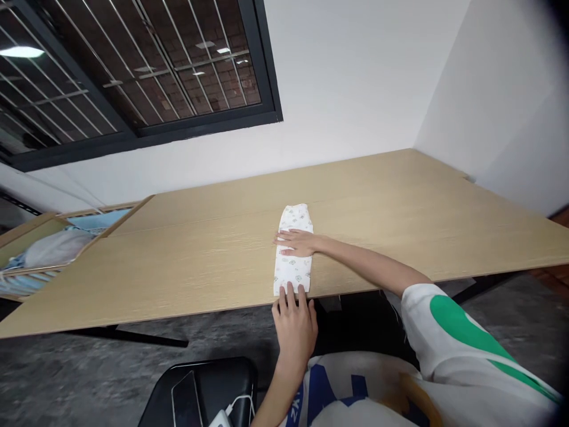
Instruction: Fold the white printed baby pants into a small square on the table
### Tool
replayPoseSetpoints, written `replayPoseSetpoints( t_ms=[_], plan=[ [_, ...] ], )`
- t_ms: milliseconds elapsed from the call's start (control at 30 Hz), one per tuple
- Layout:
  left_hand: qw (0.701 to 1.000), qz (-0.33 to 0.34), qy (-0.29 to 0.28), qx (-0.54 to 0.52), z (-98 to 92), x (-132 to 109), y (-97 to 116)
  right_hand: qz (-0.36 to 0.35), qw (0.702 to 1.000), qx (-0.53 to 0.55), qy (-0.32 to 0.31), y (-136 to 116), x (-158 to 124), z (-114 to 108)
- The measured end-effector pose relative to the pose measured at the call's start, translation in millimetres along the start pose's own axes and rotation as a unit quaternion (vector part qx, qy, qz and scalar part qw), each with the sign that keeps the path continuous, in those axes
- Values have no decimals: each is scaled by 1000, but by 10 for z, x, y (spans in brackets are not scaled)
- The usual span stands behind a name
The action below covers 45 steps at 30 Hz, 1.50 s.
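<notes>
A folded white cloth (294, 220) with small prints is laid as a narrow strip on the pale wooden worktop (400, 201), its long axis running from 12 o'clock to 6 o'clock and its near end set at the worktop's front edge.

The right hand (296, 242) is brought in from 3 o'clock and laid flat across the middle of the strip. Its fingers (284, 239) are stretched out and pressed on the fabric, with nothing gripped. The left hand (294, 323) is placed at the 6 o'clock end. Its fingers (291, 290) are rested over the cloth's near edge, but whether the fabric is pinched from below cannot be told, as the thumb is hidden.

A wooden crate (26, 237) holding pale fabric is seen at 9 o'clock, beside the worktop's end. A barred window (133, 65) is set at 11 o'clock. A black seat (208, 385) carrying a phone (186, 400) and a white cable (240, 406) is seen at 7 o'clock, below the worktop.
</notes>
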<state>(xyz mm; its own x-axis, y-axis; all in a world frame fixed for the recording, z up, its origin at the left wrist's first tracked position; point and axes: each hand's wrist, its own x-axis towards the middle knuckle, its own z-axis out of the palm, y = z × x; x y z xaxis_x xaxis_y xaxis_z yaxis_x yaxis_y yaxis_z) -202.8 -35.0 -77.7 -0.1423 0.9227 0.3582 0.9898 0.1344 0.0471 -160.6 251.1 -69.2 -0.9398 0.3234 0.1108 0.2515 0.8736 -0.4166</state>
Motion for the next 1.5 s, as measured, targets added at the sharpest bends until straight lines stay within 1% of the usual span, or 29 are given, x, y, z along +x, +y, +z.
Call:
replayPoseSetpoints(
  t_ms=[167, 333, 500, 600, 700, 833, 933, 1000, 1100, 1167, 1200, 1267, 1333, 1400, 1500],
  plan=[
    [1000, -3, -1, 0, 12, -9, 6, 69, 997, 3, 24, 414, 221, -205],
    [999, 13, 10, 29, 33, -17, -19, 112, 990, 14, 80, 668, 347, -357],
    [999, 16, 2, 32, 24, -13, -38, 132, 986, 23, 101, 759, 419, -441],
    [999, 26, -4, 29, 10, 2, -63, 140, 983, 20, 118, 747, 442, -484],
    [999, 32, 2, 29, 11, 25, -123, 144, 979, 9, 143, 690, 443, -535],
    [997, 78, 4, 20, 29, 51, -275, 123, 975, -22, 181, 485, 344, -580],
    [992, 126, 0, -11, 16, 76, -403, 102, 975, -61, 189, 183, 84, -554],
    [987, 150, -14, -56, -23, 105, -479, 79, 981, -66, 164, -85, -209, -504],
    [976, 161, -42, -138, -105, 161, -581, 2, 994, -37, 100, -541, -757, -388],
    [967, 159, -55, -192, -145, 197, -640, -43, 994, -40, 93, -833, -1101, -276],
    [961, 160, -62, -215, -155, 213, -663, -59, 992, -58, 92, -961, -1245, -208],
    [951, 165, -69, -250, -163, 237, -691, -77, 987, -110, 86, -1165, -1452, -56],
    [945, 169, -72, -270, -178, 250, -687, -88, 976, -178, 87, -1295, -1560, 92],
    [942, 172, -64, -281, -237, 244, -657, -96, 960, -242, 105, -1377, -1606, 206],
    [938, 185, -55, -288, -436, 185, -603, -108, 938, -293, 149, -1496, -1657, 267]
  ],
)
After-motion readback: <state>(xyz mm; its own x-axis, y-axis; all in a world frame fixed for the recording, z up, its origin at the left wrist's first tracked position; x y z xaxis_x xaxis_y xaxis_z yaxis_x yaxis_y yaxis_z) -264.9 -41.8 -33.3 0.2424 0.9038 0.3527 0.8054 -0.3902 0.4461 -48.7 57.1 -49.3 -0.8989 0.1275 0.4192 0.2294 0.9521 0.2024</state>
